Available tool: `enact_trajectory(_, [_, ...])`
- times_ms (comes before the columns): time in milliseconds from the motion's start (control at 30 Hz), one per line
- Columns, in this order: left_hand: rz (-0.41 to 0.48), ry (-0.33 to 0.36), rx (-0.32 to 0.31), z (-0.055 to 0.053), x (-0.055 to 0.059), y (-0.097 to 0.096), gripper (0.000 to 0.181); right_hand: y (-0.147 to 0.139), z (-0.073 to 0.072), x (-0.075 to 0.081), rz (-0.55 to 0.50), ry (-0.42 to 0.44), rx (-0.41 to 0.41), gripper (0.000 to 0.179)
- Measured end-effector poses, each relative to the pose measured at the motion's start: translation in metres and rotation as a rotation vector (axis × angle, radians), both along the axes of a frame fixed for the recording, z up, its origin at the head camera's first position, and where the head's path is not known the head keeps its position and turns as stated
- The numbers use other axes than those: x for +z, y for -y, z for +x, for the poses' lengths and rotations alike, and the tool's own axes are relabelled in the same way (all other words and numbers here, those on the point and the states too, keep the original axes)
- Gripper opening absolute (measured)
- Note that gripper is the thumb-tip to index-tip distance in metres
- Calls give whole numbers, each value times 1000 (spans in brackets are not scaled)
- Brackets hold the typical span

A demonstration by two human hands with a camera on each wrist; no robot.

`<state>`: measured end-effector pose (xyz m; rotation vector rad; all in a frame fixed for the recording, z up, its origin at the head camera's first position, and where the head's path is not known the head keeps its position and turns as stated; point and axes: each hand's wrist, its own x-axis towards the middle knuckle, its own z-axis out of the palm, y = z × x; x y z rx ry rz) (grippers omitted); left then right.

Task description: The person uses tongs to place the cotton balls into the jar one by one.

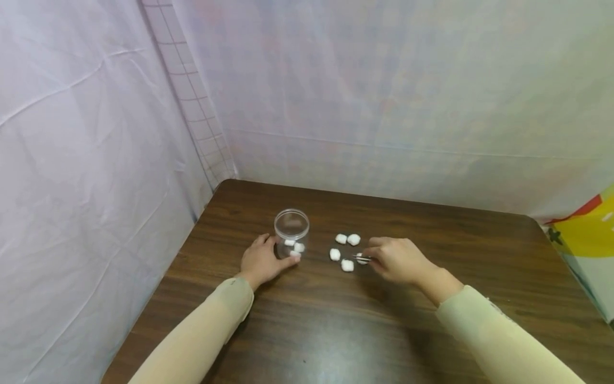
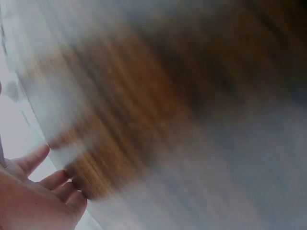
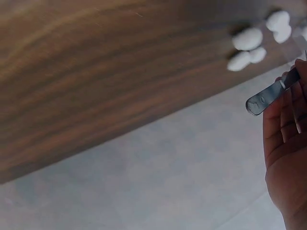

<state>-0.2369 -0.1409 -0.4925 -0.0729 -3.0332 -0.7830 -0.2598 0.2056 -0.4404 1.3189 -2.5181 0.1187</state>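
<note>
A clear, round, open-topped jar [image 1: 292,225] stands on the brown wooden table with a few white cotton balls [image 1: 299,247] inside, low down. My left hand [image 1: 262,262] holds it from the left, thumb across the near side and fingers on the far left. To the right of the jar, several loose cotton balls [image 1: 347,265] lie in a small cluster. My right hand [image 1: 395,260] pinches metal tweezers [image 3: 271,96], whose tips point left. They lie over the rightmost cotton ball [image 1: 363,262]; whether they grip it I cannot tell.
The table [image 1: 307,320] has a far edge close to a pale hanging sheet [image 1: 384,106]. Another white sheet [image 1: 86,160] hangs along the left side. Something yellow and red [image 1: 587,226] shows past the table's right edge.
</note>
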Motion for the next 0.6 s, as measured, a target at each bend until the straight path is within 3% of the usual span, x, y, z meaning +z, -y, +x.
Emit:
enact_trajectory(267, [-2,9,-3,1,1,1,88,-14,8,-14,-3,19,-28,19])
enact_trajectory(600, [9,17,-10,2,2,1,88,-19,7,-21,-27,16,-25,19])
